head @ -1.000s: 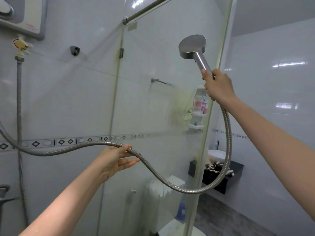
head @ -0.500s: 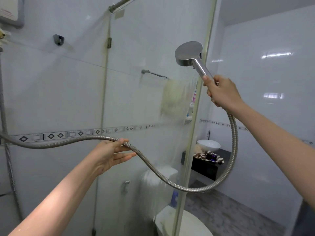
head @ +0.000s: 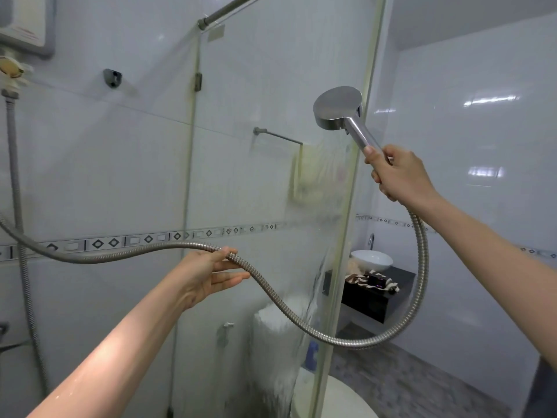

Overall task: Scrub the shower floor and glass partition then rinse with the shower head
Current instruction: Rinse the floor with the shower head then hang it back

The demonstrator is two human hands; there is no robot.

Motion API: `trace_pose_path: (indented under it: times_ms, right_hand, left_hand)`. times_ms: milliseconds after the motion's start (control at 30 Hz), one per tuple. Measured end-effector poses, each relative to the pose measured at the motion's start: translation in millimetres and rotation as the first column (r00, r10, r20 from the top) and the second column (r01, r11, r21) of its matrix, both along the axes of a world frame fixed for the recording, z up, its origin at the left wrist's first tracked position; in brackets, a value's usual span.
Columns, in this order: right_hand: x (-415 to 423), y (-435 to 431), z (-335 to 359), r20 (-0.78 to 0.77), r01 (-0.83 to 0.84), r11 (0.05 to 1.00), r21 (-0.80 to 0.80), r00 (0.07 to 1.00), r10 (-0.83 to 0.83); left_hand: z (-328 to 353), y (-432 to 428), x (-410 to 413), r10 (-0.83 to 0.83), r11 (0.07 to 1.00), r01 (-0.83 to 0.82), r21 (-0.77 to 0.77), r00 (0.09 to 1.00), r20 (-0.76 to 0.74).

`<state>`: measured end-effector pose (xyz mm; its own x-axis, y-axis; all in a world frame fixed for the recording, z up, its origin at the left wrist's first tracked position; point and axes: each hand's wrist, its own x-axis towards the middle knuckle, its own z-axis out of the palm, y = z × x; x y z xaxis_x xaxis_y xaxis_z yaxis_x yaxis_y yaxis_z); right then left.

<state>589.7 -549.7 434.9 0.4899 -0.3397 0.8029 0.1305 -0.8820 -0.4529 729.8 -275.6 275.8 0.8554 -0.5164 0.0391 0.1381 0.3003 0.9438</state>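
Right grip (head: 401, 176), shower head handle (head: 360, 135) half-covered

Right hand (head: 398, 176) grips shower head (head: 337, 107); left hand (head: 205, 276) holds hose (head: 301, 321).

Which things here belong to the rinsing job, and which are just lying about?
In use: shower head, gripped by right hand; hose, held by left hand; wet glass partition.
Lying about: water heater, washbasin, toilet, towel bar.

Chrome shower head (head: 336, 108), silver ribbed hose (head: 301, 322), diamond-patterned tile border (head: 105, 243)
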Motion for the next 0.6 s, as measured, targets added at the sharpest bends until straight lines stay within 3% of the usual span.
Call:
trace_pose_path:
  times_ms: [600]
  right_hand:
    - [82, 40, -13, 0.073, -0.052, 0.988, 0.144, 0.996, 0.042]
  left_hand:
    - [-12, 67, 18, 0.075, 0.997, -0.075, -0.014, 0.997, -0.015]
